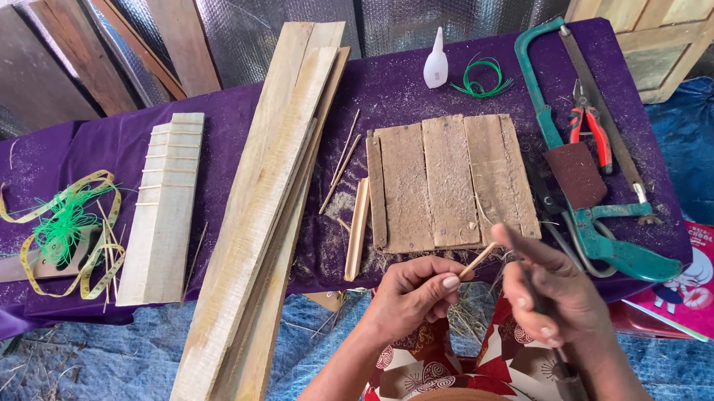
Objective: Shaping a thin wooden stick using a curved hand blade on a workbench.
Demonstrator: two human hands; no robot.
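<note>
While left hand pinches thin wooden stick | right hand grips dark tool handle | white glue bottle upright at table's far edge | pink booklet lower right.

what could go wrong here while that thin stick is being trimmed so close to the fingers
1. The left hand pinches a thin wooden stick near its tip, right beside the tool in the right hand; a slip could probably nick the fingertips.
2. The work is done in the air over the lap, unsupported, so the stick might snap or fly off.
3. The hacksaw lies at the table's front edge near the right hand; an elbow bump could knock it down.
</note>
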